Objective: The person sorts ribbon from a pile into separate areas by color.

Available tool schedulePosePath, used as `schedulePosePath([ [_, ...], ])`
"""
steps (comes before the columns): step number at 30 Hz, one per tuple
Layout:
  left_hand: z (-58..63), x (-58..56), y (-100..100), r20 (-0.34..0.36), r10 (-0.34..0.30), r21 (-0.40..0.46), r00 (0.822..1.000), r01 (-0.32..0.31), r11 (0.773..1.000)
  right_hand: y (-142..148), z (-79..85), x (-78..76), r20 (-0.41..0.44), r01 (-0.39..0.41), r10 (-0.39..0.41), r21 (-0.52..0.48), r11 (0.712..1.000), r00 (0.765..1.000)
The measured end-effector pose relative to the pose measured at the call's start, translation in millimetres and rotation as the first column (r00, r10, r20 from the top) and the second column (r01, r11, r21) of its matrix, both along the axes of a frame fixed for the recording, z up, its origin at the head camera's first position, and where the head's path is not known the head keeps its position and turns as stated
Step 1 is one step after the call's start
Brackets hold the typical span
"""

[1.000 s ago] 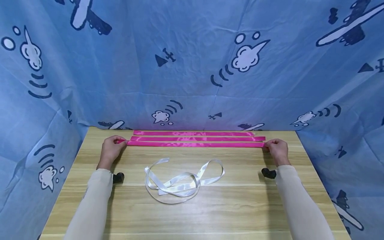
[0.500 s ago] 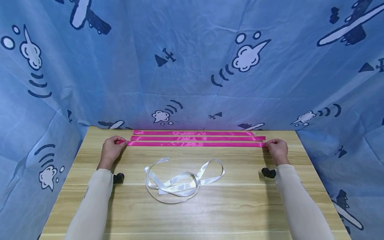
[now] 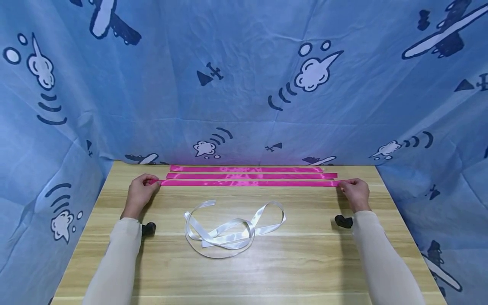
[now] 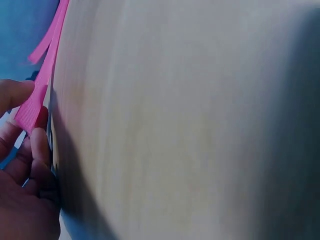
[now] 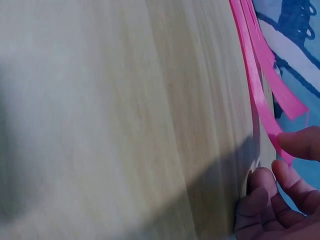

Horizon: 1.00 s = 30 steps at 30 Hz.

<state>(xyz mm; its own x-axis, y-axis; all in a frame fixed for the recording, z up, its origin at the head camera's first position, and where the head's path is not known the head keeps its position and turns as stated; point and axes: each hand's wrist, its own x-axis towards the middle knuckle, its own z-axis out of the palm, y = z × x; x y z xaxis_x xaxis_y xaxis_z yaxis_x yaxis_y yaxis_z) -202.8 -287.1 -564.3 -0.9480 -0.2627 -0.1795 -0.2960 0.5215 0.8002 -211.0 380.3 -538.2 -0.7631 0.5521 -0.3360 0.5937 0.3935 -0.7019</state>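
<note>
A bright pink satin ribbon [image 3: 248, 183] stretches straight across the back of the table, nearest of three parallel pink strips. Its left end is pinched between thumb and fingers of my left hand [image 3: 141, 192]; in the left wrist view the ribbon end [image 4: 36, 107] lies between them. My right hand [image 3: 355, 192] pinches the other end, and the right wrist view shows that ribbon end [image 5: 272, 130] under the thumb. Just behind it lie the middle pink ribbon [image 3: 251, 176] and the shorter far pink ribbon [image 3: 248, 169], both flat.
A loosely looped white satin ribbon [image 3: 228, 241] lies mid-table, in front of the pink strips. The wooden table [image 3: 289, 271] backs onto a blue patterned cloth [image 3: 244, 84], which also hangs at both sides. Black wrist cameras sit by each sleeve.
My hands have moved slightly apart, the right hand a little to the right and the left slightly left, with the near pink ribbon still pinched at both ends. The white ribbon has stayed put.
</note>
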Motion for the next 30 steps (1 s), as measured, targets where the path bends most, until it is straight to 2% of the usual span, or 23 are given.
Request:
schedulePosePath([
  [6,-0.3,7.6,-7,-0.009,0.033,0.012,0.999,-0.033,0.999,7,-1.5,10.6,-0.050,-0.010,0.011,0.010,1.000,0.999],
  [15,2.4,23.9,-15,-0.044,0.090,0.057,0.995,-0.087,0.995,11,-4.6,25.4,-0.137,0.011,-0.020,-0.066,0.998,0.990],
  [18,2.6,32.5,-16,-0.048,0.118,0.060,0.992,-0.116,0.991,12,-3.3,32.3,-0.152,0.016,-0.029,-0.082,0.996,0.988],
  [24,4.4,54.5,-11,-0.068,0.119,0.073,0.991,-0.114,0.991,11,4.3,49.5,-0.190,0.010,-0.044,-0.177,0.984,0.981],
  [30,13.0,73.7,8,-0.122,0.110,0.092,0.987,-0.099,0.991,2,9.7,66.6,-0.303,-0.014,-0.079,-0.293,0.956,0.950],
])
